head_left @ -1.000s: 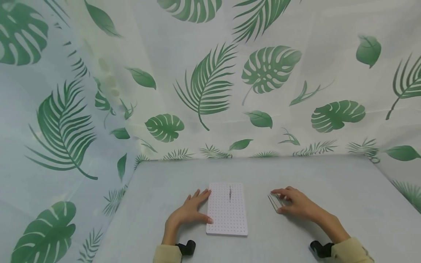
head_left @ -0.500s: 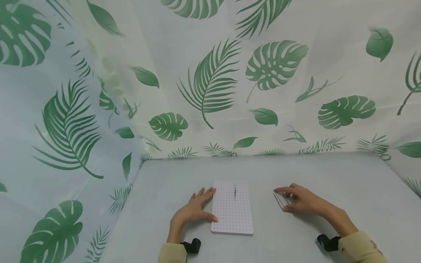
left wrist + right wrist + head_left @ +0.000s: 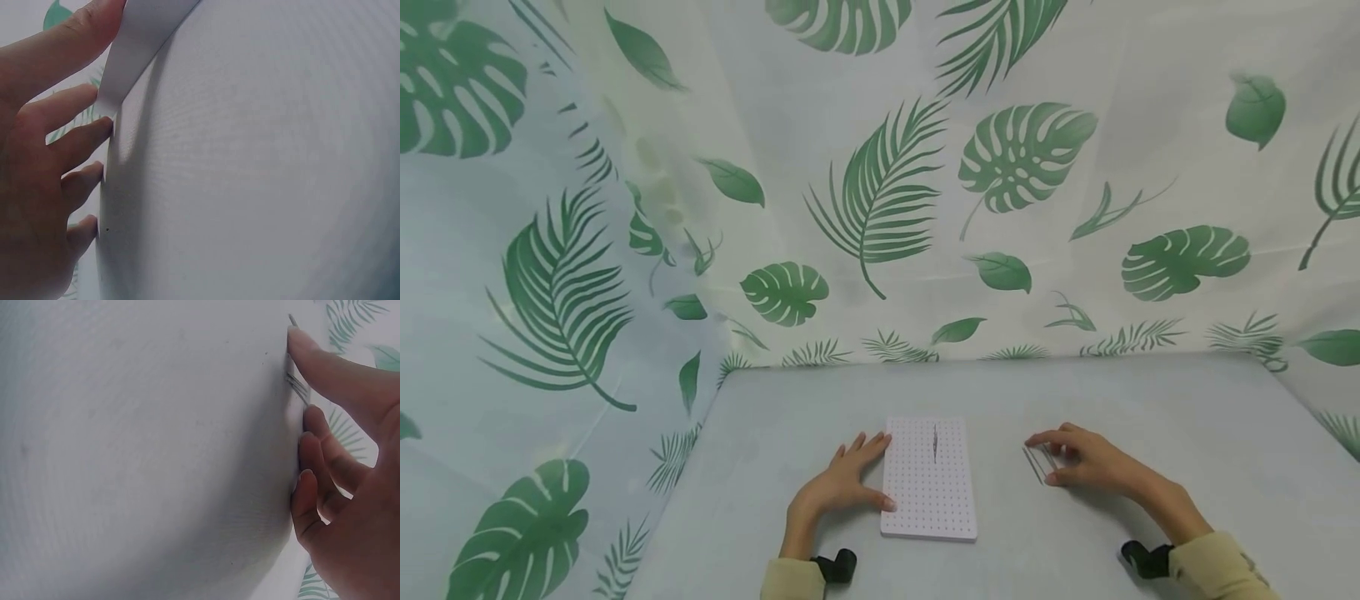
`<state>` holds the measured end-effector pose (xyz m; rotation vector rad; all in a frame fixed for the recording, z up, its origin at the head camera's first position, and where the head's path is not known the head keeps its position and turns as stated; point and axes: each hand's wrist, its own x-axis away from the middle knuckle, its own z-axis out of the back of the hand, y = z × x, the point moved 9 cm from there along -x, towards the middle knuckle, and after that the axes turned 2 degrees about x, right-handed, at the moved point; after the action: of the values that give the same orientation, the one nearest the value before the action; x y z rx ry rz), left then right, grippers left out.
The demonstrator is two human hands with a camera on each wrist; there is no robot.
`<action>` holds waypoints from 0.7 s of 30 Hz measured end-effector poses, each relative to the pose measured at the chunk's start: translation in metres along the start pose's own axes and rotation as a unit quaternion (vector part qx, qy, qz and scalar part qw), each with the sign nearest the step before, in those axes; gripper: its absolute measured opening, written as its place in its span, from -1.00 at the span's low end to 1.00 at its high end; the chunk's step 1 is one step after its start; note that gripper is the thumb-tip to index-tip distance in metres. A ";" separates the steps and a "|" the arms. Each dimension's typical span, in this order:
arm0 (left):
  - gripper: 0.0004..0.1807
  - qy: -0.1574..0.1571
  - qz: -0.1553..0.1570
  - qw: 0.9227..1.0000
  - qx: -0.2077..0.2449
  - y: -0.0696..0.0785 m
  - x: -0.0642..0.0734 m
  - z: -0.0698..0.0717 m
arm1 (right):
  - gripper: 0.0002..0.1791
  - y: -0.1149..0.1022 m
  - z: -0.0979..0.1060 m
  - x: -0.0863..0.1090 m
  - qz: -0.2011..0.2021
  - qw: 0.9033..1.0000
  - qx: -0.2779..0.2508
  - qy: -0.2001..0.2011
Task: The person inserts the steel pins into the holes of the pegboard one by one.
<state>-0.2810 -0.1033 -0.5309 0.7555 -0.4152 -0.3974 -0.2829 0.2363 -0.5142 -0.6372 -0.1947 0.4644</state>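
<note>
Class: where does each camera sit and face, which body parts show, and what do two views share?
Head: on the person's head, facing forward and down over the table to the leaf-print backdrop; left hand, right hand and sleeves show.
Left wrist: on that wrist, facing the white board and table; only the left hand shows.
Right wrist: on that wrist, facing the table and thin rods; only the right hand shows.
Head and left wrist share the left hand and white board.
</note>
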 end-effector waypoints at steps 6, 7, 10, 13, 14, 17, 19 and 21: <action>0.15 0.002 -0.003 1.000 -0.003 -0.002 0.000 -0.001 | -0.46 0.001 0.002 0.001 -0.005 0.999 0.018 0.035; 0.15 0.002 -0.003 1.000 -0.003 -0.003 -0.001 -0.002 | -0.47 0.001 0.003 0.001 -0.009 0.999 0.023 0.047; 0.15 0.002 -0.003 1.000 -0.006 -0.004 -0.002 -0.004 | -0.54 0.003 0.006 0.002 -0.022 0.995 0.034 0.089; 0.15 0.002 -0.003 1.000 -0.007 -0.004 -0.002 -0.004 | -0.69 0.003 0.009 0.004 -0.029 0.991 0.036 0.128; 0.15 0.002 -0.003 1.000 -0.007 -0.004 -0.002 -0.003 | -0.73 0.002 0.010 0.005 -0.030 0.989 0.038 0.140; 0.14 0.003 -0.005 1.000 -0.005 -0.002 -0.001 -0.002 | -0.83 0.000 0.015 0.007 -0.029 0.984 0.045 0.171; 0.14 0.003 -0.006 1.000 -0.005 -0.002 -0.001 -0.001 | -0.84 -0.003 0.019 0.009 -0.026 0.981 0.050 0.187; 0.14 0.002 -0.007 1.000 -0.007 -0.002 -0.001 -0.001 | -0.84 -0.005 0.022 0.010 -0.023 0.978 0.051 0.199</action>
<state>-0.2816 -0.1036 -0.5329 0.7463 -0.4030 -0.4112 -0.2792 0.2493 -0.4929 -0.6104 0.1930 0.2923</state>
